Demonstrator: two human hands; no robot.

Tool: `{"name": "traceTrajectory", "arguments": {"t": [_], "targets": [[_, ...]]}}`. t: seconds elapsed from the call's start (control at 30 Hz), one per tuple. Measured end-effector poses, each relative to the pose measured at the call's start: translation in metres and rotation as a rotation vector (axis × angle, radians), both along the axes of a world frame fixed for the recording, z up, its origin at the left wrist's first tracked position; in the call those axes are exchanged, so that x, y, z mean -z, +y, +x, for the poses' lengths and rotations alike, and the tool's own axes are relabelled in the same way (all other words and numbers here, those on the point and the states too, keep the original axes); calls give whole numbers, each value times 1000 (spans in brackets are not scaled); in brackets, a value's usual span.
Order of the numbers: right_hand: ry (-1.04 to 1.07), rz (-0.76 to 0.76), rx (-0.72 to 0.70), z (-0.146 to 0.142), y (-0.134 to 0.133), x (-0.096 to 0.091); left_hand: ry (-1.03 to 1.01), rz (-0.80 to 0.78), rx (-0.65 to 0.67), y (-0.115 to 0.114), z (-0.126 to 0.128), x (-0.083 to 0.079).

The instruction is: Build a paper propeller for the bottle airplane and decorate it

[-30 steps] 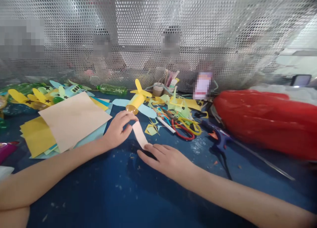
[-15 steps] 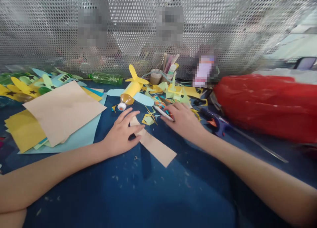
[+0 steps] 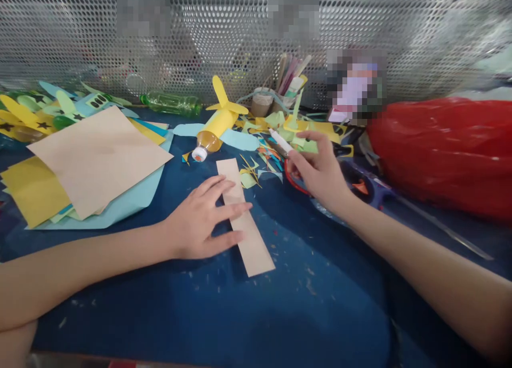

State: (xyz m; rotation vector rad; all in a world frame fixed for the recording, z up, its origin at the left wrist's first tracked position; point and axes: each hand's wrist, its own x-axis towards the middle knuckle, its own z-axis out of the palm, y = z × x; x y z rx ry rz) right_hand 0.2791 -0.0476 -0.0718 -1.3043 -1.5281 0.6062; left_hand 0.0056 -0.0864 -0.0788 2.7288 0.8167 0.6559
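Left hand (image 3: 206, 218) part-covering strip (image 3: 256, 250), pen (image 3: 280, 141) part-hidden

Blue counter (image 3: 180, 314), pale specks on it. Left: paper stack (image 3: 100, 160), pale sheet uppermost, yellow and light blue sheets sticking out below. Behind that, yellow, green and blue cutouts (image 3: 70, 109), some with dark stars. Green clear bottle (image 3: 174, 104) on its side near perforated metal screen (image 3: 224, 26). Cup (image 3: 262, 102) farther right, sticks (image 3: 286, 72) beside it. Lit display (image 3: 354, 90), blurred. Far right: shiny red bag (image 3: 444, 157); blue glue gun (image 3: 380, 192), clear rod (image 3: 443, 226) out its back.
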Motion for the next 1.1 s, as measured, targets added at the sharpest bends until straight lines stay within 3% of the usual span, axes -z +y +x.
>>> {"name": "traceTrajectory", "arguments": {"t": [0.1, 0.2, 0.37, 0.53, 0.77, 0.87, 0.97, 1.1], "targets": [[355, -19, -62, -8, -4, -6, 123, -80, 20, -12, -1, 3], [583, -141, -141, -19, -13, -11, 166, -103, 59, -16, 0, 6], [649, -394, -286, -38, -28, -9, 137, -131, 94, -17, 3, 6], [698, -430, -300, -43, -32, -3, 126, -151, 91, -21, 4, 5], [672, -431, -380, -39, -38, 1, 241, -144, 103, -20, 6, -2], [564, -401, -448, -39, -40, 5, 284, -158, 88, -20, 6, -5], [403, -300, -427, -40, -41, 7, 293, -167, 80, -20, 6, -5], [232, -272, -393, -42, -42, 6, 299, -173, 84, -21, 7, -6]]}}
